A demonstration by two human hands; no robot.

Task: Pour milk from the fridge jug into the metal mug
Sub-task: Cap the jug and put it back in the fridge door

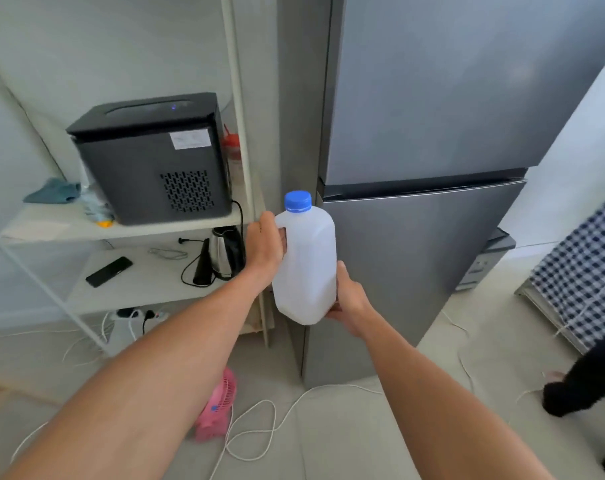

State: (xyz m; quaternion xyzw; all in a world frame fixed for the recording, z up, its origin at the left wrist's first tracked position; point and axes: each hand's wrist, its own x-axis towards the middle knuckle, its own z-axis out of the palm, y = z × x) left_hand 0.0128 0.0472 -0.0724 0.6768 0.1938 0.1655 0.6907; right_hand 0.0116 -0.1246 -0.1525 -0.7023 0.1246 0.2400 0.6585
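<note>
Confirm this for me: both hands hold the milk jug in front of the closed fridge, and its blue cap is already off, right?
Not quite. The head view shows the blue cap still on the milk jug; the left hand and right hand do hold it before the closed fridge.

Black ice maker [152, 157] on the upper shelf [69, 230] — kettle [224, 252], phone [108, 271] below; pink fan [218, 407] on floor

A: What fills the right of the frame?
B: A tall grey fridge [429, 140], both doors shut, on a pale floor [346, 445].
A: And left?
B: White shelving [121, 230] against a pale wall [86, 46], bearing a black appliance [152, 157]; a checked cloth [585, 271] hangs far right.
</note>
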